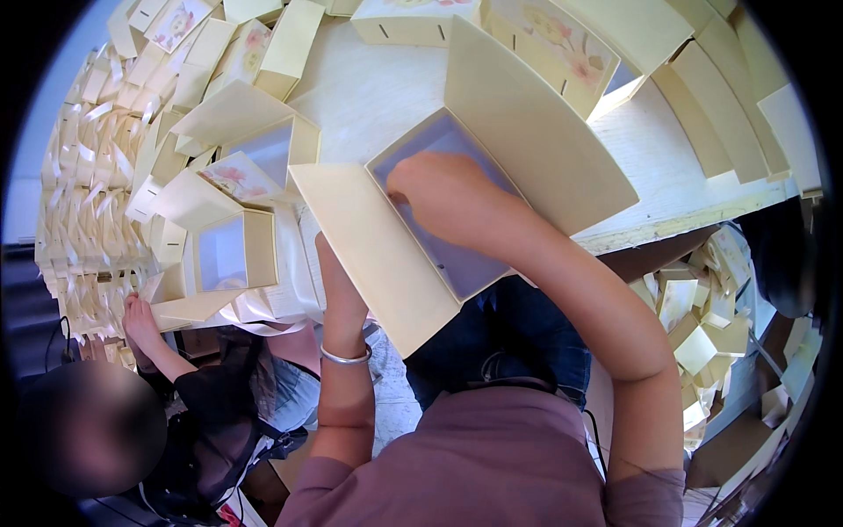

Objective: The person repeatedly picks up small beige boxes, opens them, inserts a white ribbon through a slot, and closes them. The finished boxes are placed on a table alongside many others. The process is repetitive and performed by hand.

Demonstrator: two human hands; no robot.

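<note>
Open cream box (492, 167) on surface (378, 97), right hand (439, 193) pressing inside, fingers curled, left hand (338, 281) under flap, grip hidden

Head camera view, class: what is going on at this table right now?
A person holds an open cream box at the table edge. The right hand presses inside its pale lilac lining; the left hand, a bangle on its wrist, supports a spread flap from below. Finished boxes crowd the left. A co-worker's hand reaches for them.

Cream box (492, 167), lilac inside
</note>
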